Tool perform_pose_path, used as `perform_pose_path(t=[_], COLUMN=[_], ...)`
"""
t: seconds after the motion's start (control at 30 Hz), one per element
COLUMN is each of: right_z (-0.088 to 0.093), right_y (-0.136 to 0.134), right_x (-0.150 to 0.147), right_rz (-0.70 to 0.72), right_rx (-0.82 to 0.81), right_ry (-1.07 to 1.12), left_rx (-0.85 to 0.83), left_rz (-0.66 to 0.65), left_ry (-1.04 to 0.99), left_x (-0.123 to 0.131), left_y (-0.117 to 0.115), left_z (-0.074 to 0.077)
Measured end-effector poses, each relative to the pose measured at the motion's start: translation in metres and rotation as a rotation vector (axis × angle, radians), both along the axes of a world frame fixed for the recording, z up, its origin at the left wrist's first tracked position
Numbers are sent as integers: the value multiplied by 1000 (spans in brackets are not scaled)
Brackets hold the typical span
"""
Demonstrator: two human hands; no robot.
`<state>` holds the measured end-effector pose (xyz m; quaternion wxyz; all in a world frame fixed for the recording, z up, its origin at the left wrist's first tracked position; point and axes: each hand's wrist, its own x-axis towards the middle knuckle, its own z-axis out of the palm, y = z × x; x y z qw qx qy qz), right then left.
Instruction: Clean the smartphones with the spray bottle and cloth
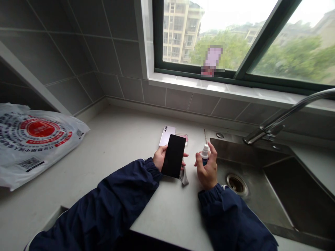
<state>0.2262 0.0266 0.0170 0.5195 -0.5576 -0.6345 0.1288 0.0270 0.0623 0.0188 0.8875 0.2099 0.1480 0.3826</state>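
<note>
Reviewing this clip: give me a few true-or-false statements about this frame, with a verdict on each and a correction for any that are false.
1. The left hand holds a black smartphone. True.
2. The right hand holds a second phone. False: it holds a small white-capped bottle, while a pale phone lies on the counter.
3. A white plastic bag lies in the sink. False: the white plastic bag lies on the countertop, left of the stainless steel sink.
4. A grey cloth lies by the lower edge of the black smartphone. True.
</note>
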Motion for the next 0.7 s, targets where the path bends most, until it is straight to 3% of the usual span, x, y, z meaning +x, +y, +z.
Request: perform_pose_path(t=[0.1, 0.4, 0.7], right_z=[-1, -10, -10], right_y=[7, 29, 28], right_x=[7, 23, 24], right_rz=[-63, -38, -26], right_rx=[-56, 23, -79], right_ry=[72, 64, 42], left_rx=[5, 1, 6], left_rz=[18, 18, 24], left_ry=[-32, -7, -30], left_x=[-1, -1, -2], left_y=[2, 4, 4], left_z=[-2, -5, -7])
